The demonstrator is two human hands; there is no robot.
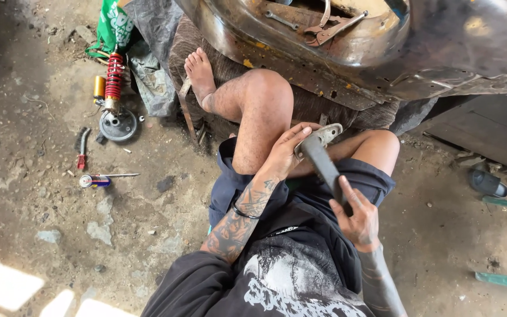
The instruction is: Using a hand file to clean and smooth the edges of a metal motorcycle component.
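Black lever (325, 164) — both hands closed on it, left hand (286, 154), right hand (359, 220).

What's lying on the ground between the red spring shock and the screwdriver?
In the head view, a small red-tipped hand tool lies between the red spring shock and screwdriver.

The shock absorber (113, 79) has a red coil spring and a yellow canister. The shorts (253, 194) are dark navy, the shirt (289, 282) black with a grey-white print. Dark tattoos pattern the left forearm (239, 220).
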